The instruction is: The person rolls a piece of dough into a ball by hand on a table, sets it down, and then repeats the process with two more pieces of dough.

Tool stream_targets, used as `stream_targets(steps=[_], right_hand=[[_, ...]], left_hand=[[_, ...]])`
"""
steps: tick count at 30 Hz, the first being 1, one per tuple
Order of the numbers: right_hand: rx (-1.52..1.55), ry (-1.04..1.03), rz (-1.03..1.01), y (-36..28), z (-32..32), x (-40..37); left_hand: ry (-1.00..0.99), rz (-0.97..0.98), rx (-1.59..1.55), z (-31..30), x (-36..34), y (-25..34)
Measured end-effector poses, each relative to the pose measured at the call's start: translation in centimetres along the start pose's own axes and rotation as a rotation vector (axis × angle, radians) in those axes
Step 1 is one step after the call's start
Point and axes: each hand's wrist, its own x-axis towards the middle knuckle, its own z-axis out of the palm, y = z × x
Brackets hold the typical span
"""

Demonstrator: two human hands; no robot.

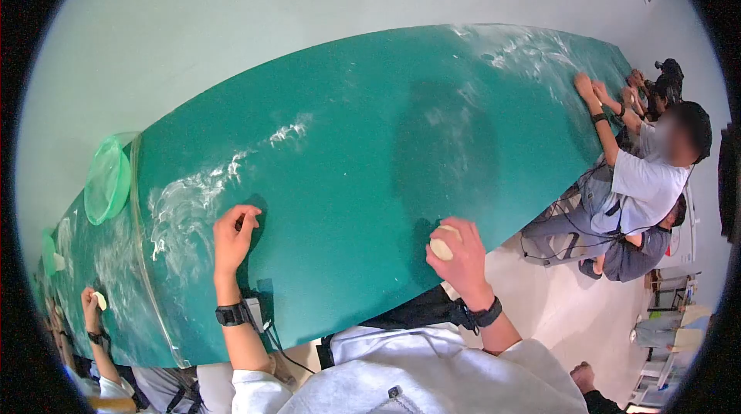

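Note:
A pale round piece of dough [441,249] sits in my right hand [461,256], which is closed around it just above the near edge of the green table [340,213]. My left hand [234,238] hovers over the table farther left. Its fingers are curled in toward the thumb, and nothing shows between them. White flour [189,201] is smeared on the tabletop beyond and to the left of that hand. Dark bands are strapped round both my wrists.
A light green basket [108,181] stands at the far left, past a clear strip [147,271] crossing the table. At left, another person's hand [92,304] holds a pale dough piece. Co-workers [644,182] work along the right end, near more flour [532,55]. A cable [287,354] hangs by my left forearm.

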Motion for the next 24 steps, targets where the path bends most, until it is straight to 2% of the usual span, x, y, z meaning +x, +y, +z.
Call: stream_targets(steps=[3,5,9,11,12,15,17,18,20,24], right_hand=[[0.165,0.096,0.096,1.0,0.5,0.4],[0.289,0.304,0.243,0.1,-0.5,1.0],[0.173,0.275,0.107,-1.3,-1.9,2.0],[0.013,0.078,-0.025,0.8,0.1,0.3],[0.014,0.077,-0.024,1.5,0.5,0.3],[0.186,0.147,0.058,2.4,0.8,0.3],[0.328,0.394,0.178,1.8,0.1,0.7],[0.335,0.387,0.179,0.7,-0.6,1.1],[0.130,0.229,0.098,-1.2,-2.0,2.2],[0.038,0.095,-0.032,1.4,0.3,0.2]], left_hand=[[-0.017,-0.063,0.015,0.0,0.0,0.0],[0.001,-0.051,-0.007,0.0,-0.1,-0.6],[-0.015,-0.079,0.032,-0.3,0.0,0.7],[-0.016,-0.080,0.055,-0.3,0.0,1.0],[-0.017,-0.081,0.057,-0.3,0.0,1.1],[-0.016,-0.070,0.047,-0.2,0.0,0.8],[-0.019,-0.075,0.020,-0.3,-0.1,0.1],[-0.018,-0.083,0.025,-0.5,-0.2,0.3],[-0.014,-0.062,0.038,-0.3,0.0,1.1],[-0.019,-0.029,0.008,-0.2,0.0,0.1]])
